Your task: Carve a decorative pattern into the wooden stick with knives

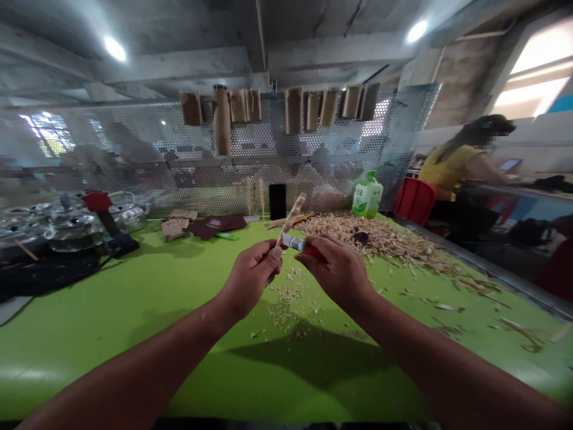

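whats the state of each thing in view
left hand, gripping wooden stick
wooden stick, shaved, tilted upward
right hand, gripping utility knife
utility knife, red handle, metal end against stick
wood shavings, heaped and scattered on green table
plastic bottle, upright, capped
paper bags, hanging on perforated metal screen

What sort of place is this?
Likely a woodcarving workshop: a wooden stick being whittled with a red-handled knife, wood shavings heaped on a green workbench, paper bags hung on a perforated metal screen.
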{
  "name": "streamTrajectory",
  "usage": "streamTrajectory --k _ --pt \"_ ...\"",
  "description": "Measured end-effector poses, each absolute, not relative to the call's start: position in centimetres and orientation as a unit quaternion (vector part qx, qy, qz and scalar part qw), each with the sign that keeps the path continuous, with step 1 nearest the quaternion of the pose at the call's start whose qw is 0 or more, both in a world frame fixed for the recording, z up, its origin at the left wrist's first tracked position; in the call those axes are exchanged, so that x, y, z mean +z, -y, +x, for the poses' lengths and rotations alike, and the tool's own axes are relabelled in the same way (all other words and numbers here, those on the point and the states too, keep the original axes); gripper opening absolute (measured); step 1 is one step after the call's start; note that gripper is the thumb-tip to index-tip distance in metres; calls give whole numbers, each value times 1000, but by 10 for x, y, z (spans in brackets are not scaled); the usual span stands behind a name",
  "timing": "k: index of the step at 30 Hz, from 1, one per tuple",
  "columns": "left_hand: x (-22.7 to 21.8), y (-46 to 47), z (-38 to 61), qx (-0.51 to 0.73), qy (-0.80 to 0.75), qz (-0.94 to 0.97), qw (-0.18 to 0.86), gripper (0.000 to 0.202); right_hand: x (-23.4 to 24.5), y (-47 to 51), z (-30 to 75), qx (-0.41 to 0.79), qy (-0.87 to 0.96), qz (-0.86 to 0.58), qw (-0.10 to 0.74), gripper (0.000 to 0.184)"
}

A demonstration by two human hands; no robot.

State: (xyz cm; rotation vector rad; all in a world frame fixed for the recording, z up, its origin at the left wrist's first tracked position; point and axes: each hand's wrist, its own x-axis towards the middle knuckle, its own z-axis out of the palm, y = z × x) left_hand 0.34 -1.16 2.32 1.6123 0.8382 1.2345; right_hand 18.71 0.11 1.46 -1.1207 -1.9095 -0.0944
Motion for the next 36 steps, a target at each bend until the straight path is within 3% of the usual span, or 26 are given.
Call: streamTrajectory --k 8,13,19,24,26,31,36 --pt "25 10 1 486 -343 623 508 25 12 -6 187 21 768 -448 457 28" --pt "28 10 2 491 -355 593 531 22 10 -5 184 166 774 -398 463 33" --pt "29 10 2 483 -349 589 546 23 4 -8 182 245 748 -385 482 37" --pt "30 9 1 496 -360 575 542 20 10 -12 186 329 656 -395 552 39" --pt "29 7 1 503 -360 578 533 21 14 -11 188 308 666 -395 553 39" --pt "26 4 1 512 -353 594 510 23 15 -5 188 140 779 -402 460 30" --pt "25 5 2 504 -358 620 483 24 14 -5 187 91 787 -424 439 31"
